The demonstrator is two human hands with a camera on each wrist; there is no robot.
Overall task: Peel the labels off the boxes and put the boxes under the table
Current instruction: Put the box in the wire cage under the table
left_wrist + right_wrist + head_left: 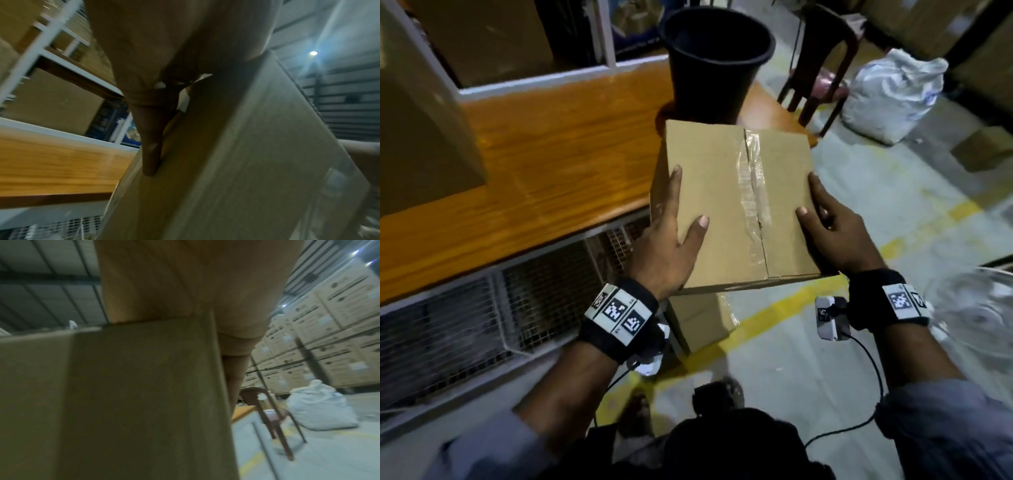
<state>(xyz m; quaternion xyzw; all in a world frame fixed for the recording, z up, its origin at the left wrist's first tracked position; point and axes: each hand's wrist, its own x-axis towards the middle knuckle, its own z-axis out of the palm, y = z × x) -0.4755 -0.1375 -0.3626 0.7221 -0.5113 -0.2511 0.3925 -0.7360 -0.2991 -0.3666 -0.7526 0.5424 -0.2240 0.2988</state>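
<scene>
A brown cardboard box [726,192] with clear tape [755,178] along its top seam is held in the air beside the front edge of the wooden table [551,164]. My left hand [671,233] grips its left side with the thumb on top. My right hand [832,229] grips the right side the same way. No label shows on the top face. In the left wrist view a finger [151,146] lies along the box [236,154] wall. In the right wrist view my palm [195,280] presses the box [133,394]. A second box [698,322] sits on the floor below.
A black bucket [715,58] stands on the table's far end and a large carton [421,130] at its left. Wire mesh [517,301] fronts the space under the table. A chair [822,68] and a white sack [893,92] stand on the floor; stacked cartons [339,337] line the back.
</scene>
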